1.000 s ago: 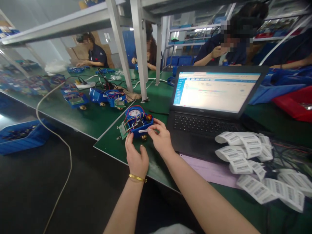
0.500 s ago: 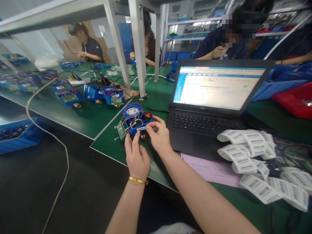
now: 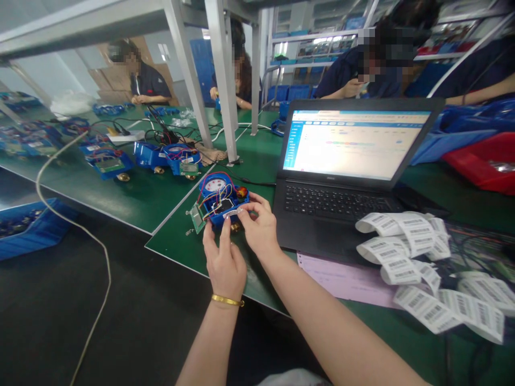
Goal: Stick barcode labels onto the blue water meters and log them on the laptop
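Note:
In front of me on the green table is a blue water meter, its casing exposing coloured wires and a dial. A green circuit board with a small display hangs out on its left. A narrow white label lies along the casing's front edge. My left hand holds the meter from the front left, one fingertip against the label's left end. My right hand pinches the label's right end between thumb and forefinger, its other fingers by the meter's right side. A brass fitting shows below.
An open laptop stands to the right, with a pink sheet and curled barcode label strips near it. More blue meters sit at left. Metal shelf legs rise ahead. Several people work across the table.
The label's right end now looks slightly bent up in my right fingers. Both hands stay at the meter; the whole view has shifted slightly.

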### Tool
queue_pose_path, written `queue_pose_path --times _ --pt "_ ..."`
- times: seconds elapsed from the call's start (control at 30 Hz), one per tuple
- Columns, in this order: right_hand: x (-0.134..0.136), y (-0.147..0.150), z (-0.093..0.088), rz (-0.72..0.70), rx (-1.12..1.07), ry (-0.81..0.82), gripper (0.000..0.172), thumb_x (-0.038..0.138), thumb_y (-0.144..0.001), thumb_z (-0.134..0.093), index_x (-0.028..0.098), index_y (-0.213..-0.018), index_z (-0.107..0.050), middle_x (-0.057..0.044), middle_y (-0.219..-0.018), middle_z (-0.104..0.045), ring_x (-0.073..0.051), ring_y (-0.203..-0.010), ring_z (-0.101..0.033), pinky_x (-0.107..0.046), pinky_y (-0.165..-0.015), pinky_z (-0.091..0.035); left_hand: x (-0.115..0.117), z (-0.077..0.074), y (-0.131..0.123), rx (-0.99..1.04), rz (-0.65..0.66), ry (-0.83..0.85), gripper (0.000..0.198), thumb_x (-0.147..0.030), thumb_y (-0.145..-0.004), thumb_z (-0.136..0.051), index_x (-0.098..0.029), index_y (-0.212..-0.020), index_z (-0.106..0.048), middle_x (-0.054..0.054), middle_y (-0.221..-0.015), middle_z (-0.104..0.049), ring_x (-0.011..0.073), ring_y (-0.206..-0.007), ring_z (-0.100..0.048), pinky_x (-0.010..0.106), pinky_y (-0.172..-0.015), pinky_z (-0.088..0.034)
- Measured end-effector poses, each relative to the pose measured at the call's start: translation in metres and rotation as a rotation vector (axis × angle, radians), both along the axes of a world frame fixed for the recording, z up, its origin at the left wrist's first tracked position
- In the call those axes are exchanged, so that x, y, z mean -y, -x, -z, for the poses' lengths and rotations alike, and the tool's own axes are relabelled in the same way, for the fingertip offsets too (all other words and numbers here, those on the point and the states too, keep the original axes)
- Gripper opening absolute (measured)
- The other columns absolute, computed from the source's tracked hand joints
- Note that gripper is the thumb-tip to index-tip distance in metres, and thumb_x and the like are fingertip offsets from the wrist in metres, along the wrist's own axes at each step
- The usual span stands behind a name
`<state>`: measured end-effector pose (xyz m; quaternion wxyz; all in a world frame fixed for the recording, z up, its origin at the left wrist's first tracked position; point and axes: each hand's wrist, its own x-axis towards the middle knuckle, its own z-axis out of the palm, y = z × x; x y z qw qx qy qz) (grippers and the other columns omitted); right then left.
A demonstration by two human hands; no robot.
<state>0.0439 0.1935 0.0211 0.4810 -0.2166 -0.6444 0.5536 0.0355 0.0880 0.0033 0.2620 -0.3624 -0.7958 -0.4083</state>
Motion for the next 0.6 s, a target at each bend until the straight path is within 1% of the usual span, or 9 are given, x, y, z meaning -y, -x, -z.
queue_pose_path --times 0.13,0.23,0.37,0.47,0.53,0.6 --pt "0.002 0.000 -0.002 0.003 0.021 0.014 0.005 0.020 -0.078 -0.061 0.019 -0.074 -0.063 -0.008 -0.121 -0.053 -0.022 -0.112 -0.053 -0.037 -0.100 -0.043 -0.001 0.001 0.001 -0.001 0.007 -0.002 0.049 -0.007 -0.088 -0.038 -0.016 -0.135 -0.048 0.019 -0.143 -0.032 0.0307 -0.134 -0.033 0.049 -0.106 -0.038" --pt "0.003 -0.001 -0.004 0.019 0.014 0.008 0.005 0.020 -0.078 -0.061 0.018 -0.074 -0.063 -0.009 -0.120 -0.053 -0.022 -0.111 -0.053 -0.038 -0.099 -0.043 -0.001 0.001 0.001 -0.013 0.004 -0.001 0.048 -0.007 -0.088 -0.038 -0.014 -0.134 -0.049 0.020 -0.142 -0.033 0.0314 -0.133 -0.034 0.050 -0.106 -0.038" --pt "0.006 -0.002 -0.007 0.046 0.032 -0.026 0.005 0.020 -0.079 -0.060 0.019 -0.075 -0.063 -0.009 -0.119 -0.054 -0.021 -0.110 -0.054 -0.037 -0.099 -0.042 0.000 0.000 0.001 -0.023 -0.006 0.006 0.046 -0.007 -0.088 -0.038 -0.011 -0.132 -0.051 0.022 -0.141 -0.034 0.0327 -0.132 -0.035 0.051 -0.104 -0.039" --pt "0.008 -0.002 -0.010 0.089 0.072 -0.061 0.005 0.020 -0.077 -0.063 0.019 -0.073 -0.061 -0.009 -0.117 -0.054 -0.021 -0.111 -0.053 -0.037 -0.099 -0.041 0.000 -0.001 0.000 0.003 -0.013 0.008 0.046 -0.008 -0.088 -0.038 -0.011 -0.133 -0.050 0.022 -0.141 -0.035 0.0317 -0.133 -0.035 0.049 -0.105 -0.038" --pt "0.011 -0.001 -0.012 0.119 0.109 -0.088 0.009 0.019 -0.074 -0.066 0.019 -0.071 -0.058 -0.009 -0.116 -0.053 -0.022 -0.113 -0.051 -0.037 -0.099 -0.041 -0.001 -0.002 -0.001 0.035 -0.012 -0.013 0.046 -0.008 -0.088 -0.038 -0.010 -0.133 -0.048 0.021 -0.140 -0.037 0.0300 -0.133 -0.035 0.047 -0.106 -0.037" --pt "0.013 0.000 -0.014 0.150 0.138 -0.106 0.018 0.020 -0.069 -0.072 0.020 -0.074 -0.054 -0.009 -0.116 -0.054 -0.024 -0.113 -0.051 -0.038 -0.098 -0.040 -0.001 -0.002 -0.001 0.063 -0.010 -0.055 0.046 -0.008 -0.087 -0.038 -0.008 -0.133 -0.045 0.022 -0.138 -0.041 0.0282 -0.132 -0.037 0.046 -0.107 -0.036"
